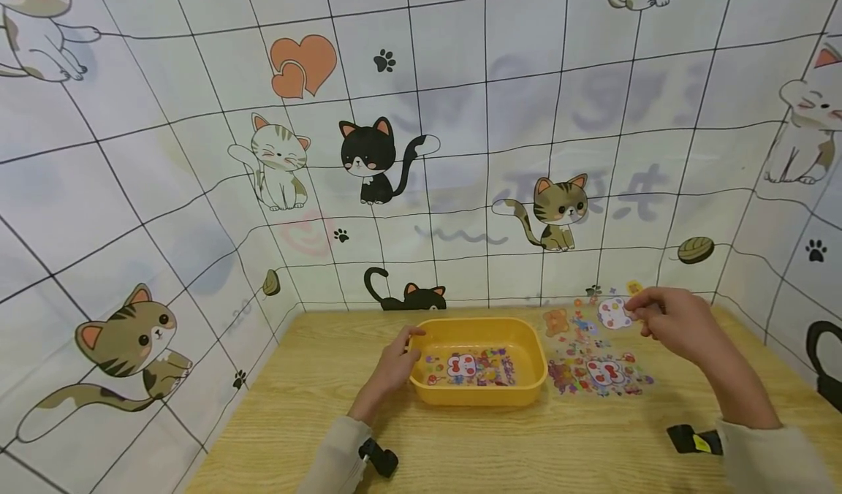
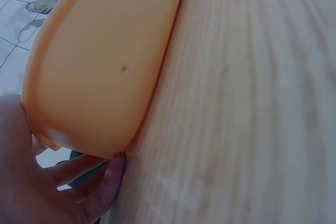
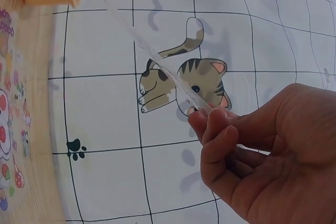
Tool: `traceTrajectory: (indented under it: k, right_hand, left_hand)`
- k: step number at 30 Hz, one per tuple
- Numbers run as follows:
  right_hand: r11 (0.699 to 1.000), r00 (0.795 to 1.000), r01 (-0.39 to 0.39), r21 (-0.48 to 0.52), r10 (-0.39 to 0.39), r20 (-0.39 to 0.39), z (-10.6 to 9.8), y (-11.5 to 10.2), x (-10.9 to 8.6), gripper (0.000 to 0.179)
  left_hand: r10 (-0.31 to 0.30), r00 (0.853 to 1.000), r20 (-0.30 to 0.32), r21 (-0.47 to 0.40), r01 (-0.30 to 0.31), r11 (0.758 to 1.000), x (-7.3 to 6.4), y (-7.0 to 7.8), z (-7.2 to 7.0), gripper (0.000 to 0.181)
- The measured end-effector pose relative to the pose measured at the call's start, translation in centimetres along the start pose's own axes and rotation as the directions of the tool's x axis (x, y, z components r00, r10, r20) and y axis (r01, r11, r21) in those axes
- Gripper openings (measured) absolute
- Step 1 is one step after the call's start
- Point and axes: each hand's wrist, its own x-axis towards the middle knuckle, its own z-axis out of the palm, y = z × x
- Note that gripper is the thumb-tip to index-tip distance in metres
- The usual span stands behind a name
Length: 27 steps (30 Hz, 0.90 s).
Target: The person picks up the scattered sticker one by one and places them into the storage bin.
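My left hand (image 1: pixel 397 362) grips the left end of a yellow plastic basin (image 1: pixel 476 397); in the left wrist view its fingers (image 2: pixel 112 179) curl about the basin's end wall (image 2: pixel 105 77). Inside the basin lies a sticker sheet (image 1: pixel 462 366) with colourful cartoon prints. To the right of the basin, my right hand (image 1: pixel 677 326) pinches the edge of a clear sticker sheet (image 1: pixel 613 313), raised off the table. In the right wrist view that sheet (image 3: pixel 173 77) appears edge-on as a thin strip between thumb and fingertips. Another sticker sheet (image 1: pixel 604 373) lies flat on the table, close to the basin's right side.
The wood-grain table (image 1: pixel 316 421) meets a white, cat-printed cloth (image 1: pixel 454 202) at the back and sides. A black strap (image 1: pixel 691 439) shows by the right sleeve. At the far right edge is a dark curved object (image 1: pixel 822 359).
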Motion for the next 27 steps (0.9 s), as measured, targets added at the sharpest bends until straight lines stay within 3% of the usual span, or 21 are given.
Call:
traceTrajectory:
  k: [12,27]
  right_hand:
    - [0.998,0.998,0.061,0.023,-0.061,0.003,1.9,-1.9,0.8,0.022]
    - [0.984,0.990,0.090,0.153,-0.105,0.098,6.5,-5.2,2.6,0.019]
  left_hand:
    - [-0.012,1.000,-0.007,0.009,0.012,1.000,-0.1,0.1,-0.1,0.036]
    - [-0.008,1.000,-0.011,0.017,0.009,1.000,0.2,-0.2,0.1,0.036]
